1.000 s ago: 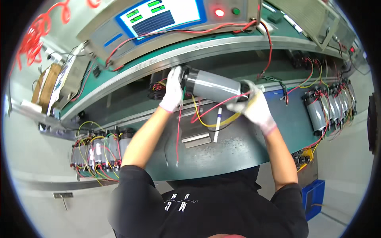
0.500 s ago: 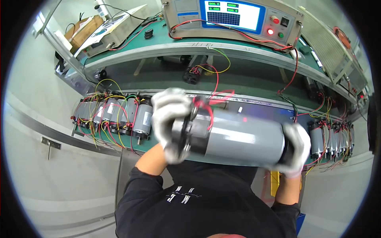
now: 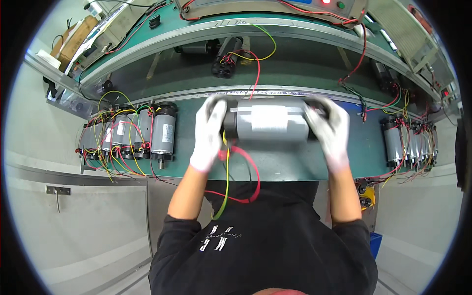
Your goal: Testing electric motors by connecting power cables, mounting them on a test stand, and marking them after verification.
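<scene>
A grey cylindrical electric motor (image 3: 270, 123) with black ends lies sideways between my hands, above the green bench top (image 3: 275, 167). My left hand (image 3: 210, 129), in a white glove, grips its black left end. The white-gloved right hand (image 3: 330, 129) is closed round the other end. A white label faces up on the casing. From the left end, red and yellow-green wires (image 3: 227, 182) hang down over the bench edge towards my shirt. Motion smears the motor's outline a little.
Several wired motors (image 3: 162, 132) stand in a row at the left, and more motors (image 3: 392, 142) at the right. Under the shelf (image 3: 196, 37) lie other motors (image 3: 227, 58). A test instrument (image 3: 334, 9) sits on the shelf; red leads (image 3: 364, 54) hang from it.
The motor has moved away from my body and been turned, so its label now shows and its wires hang down on the near side. Both hands still hold its ends.
</scene>
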`<state>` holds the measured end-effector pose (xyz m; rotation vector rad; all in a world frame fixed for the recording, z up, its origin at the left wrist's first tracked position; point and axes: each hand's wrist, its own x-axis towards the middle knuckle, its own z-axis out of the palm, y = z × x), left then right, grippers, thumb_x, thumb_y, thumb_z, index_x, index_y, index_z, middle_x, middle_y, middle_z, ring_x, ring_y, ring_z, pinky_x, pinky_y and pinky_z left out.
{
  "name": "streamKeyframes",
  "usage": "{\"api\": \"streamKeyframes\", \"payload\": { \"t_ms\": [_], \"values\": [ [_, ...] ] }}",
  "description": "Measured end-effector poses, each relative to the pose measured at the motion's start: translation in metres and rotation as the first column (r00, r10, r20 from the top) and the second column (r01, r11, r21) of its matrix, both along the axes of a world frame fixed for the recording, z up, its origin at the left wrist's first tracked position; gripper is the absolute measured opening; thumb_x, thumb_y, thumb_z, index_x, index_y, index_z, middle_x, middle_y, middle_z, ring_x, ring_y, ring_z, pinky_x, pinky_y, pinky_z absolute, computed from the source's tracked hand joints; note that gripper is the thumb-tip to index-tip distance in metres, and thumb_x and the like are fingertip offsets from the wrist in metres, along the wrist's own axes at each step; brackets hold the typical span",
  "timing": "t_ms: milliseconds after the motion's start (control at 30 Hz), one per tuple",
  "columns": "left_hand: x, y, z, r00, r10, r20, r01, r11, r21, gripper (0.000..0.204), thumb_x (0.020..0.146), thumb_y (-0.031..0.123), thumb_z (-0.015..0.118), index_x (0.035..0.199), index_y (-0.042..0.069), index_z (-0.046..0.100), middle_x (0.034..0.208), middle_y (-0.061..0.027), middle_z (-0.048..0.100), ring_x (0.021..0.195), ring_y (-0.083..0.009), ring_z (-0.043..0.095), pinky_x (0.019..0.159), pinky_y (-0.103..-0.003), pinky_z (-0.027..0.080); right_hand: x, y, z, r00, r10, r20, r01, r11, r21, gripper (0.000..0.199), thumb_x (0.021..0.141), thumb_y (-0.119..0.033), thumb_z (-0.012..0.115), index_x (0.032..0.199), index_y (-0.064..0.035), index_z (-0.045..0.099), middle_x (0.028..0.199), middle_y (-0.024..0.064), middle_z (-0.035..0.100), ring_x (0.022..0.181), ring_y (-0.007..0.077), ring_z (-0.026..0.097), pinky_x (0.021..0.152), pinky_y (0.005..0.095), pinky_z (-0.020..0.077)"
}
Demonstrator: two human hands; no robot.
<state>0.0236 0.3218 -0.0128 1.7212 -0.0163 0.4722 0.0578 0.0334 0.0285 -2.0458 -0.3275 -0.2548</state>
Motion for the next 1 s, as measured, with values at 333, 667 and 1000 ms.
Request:
{"api": "streamKeyframes", "payload": {
  "t_ms": [333,667,1000],
  "values": [
    [0.084,0.028,-0.035,0.953,-0.062,-0.296,0.164,0.928,0.334,0.048,0.112,0.037,0.053,0.129,-0.004,0.071,0.128,-0.0186,0.073,0.121,-0.0259,0.067,0.111,-0.036,0.045,0.089,0.002,-0.136,0.926,0.151,-0.345,-0.003,0.919,0.394,0.051,0.109,-0.035,0.068,0.131,0.0104,0.068,0.117,0.0084,0.076,0.113,0.0135,0.065,0.104,0.0285,0.0481],
    [0.216,0.036,-0.033,0.613,-0.754,-0.234,0.753,0.469,0.461,0.029,0.111,0.028,0.058,0.119,0.004,0.071,0.09,-0.0009,0.071,0.089,-0.0169,0.066,0.08,-0.035,0.052,0.094,-0.001,-0.141,0.944,0.196,-0.265,-0.092,0.929,0.357,0.045,0.11,-0.03,0.065,0.129,0.01,0.067,0.115,0.0093,0.074,0.109,0.0132,0.064,0.102,0.0306,0.0506],
    [0.205,-0.05,0.045,0.697,-0.653,-0.295,0.305,0.643,-0.703,0.039,0.115,0.031,0.053,0.135,-0.004,0.054,0.119,-0.0187,0.066,0.116,-0.0313,0.071,0.102,-0.049,0.058,0.088,0.007,-0.116,0.974,0.103,-0.203,-0.067,0.982,0.178,0.035,0.106,-0.022,0.072,0.124,0.007,0.071,0.101,0.0092,0.076,0.093,0.0119,0.066,0.089,0.0305,0.0555]
  ]
}}
